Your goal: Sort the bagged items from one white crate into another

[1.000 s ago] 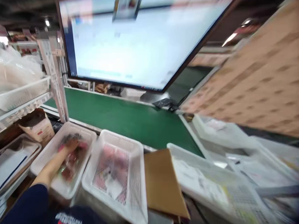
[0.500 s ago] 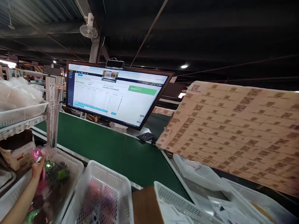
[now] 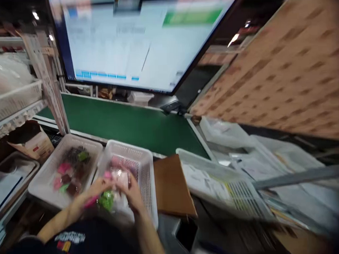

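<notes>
- Left hand (image 3: 99,187) and right hand (image 3: 133,193) close together, fingers closed on clear plastic packets (image 3: 106,201) — pink, green and whitish; blur hides the exact grip.
- Just under both hands, a white perforated basket (image 3: 146,176) with pinkish contents.
- Left of the left hand, a second white basket (image 3: 50,169) holding pink, green and brown packets.
- Right of the right hand, a cardboard flap (image 3: 173,186).
- Beyond both hands, a green conveyor belt (image 3: 127,121) — a monitor (image 3: 116,51) above it.

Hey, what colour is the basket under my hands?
White basket, best seen in the head view.
</notes>
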The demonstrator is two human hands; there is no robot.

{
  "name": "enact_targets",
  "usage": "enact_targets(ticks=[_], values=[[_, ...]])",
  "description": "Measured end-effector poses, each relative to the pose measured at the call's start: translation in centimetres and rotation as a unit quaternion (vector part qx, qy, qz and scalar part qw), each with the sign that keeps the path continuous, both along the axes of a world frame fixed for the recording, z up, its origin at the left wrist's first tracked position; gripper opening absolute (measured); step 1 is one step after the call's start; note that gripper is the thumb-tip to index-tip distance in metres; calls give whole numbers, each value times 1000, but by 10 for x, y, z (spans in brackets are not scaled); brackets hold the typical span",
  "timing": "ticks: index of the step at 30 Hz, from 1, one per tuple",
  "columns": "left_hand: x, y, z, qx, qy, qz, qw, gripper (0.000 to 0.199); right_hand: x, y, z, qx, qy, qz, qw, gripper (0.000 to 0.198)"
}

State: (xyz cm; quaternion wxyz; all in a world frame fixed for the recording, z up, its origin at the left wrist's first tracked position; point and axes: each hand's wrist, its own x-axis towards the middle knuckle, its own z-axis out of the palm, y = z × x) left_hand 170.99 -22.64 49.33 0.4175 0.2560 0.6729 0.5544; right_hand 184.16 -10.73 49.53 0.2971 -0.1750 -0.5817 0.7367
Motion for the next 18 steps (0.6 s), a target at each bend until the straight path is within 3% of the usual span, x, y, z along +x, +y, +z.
enact_targets(ticks=[2, 4, 7, 9, 11, 13, 16, 18], values=[[4, -11, 3, -32, -11, -5, 999, 69, 5, -1, 4, 31, -10, 6, 999, 61], [6, -17, 5, -41, -30, -17, 999, 63, 12, -2, 3, 64, -17, -34, 997, 45], [12, -20, 2, -29, -60, -39, 997, 57, 18, 8, 0, 140, -24, -208, 968, 36], [17, -18, 0, -24, -81, -27, 996, 55, 17, 25, -4, 196, -39, -285, 937, 43], [19, -14, -2, -23, -94, 8, 995, 52, 16, 43, -13, 234, -94, -253, 934, 67], [17, -9, -3, -9, -80, 51, 995, 49, 16, 50, -25, 211, -163, -160, 951, 90], [13, -7, -2, 37, -25, 102, 994, 48, 21, 27, -42, 58, -183, -2, 981, 95], [14, -10, -2, 69, -1, 119, 991, 56, 28, -1, -47, -11, -156, 49, 986, 96]])
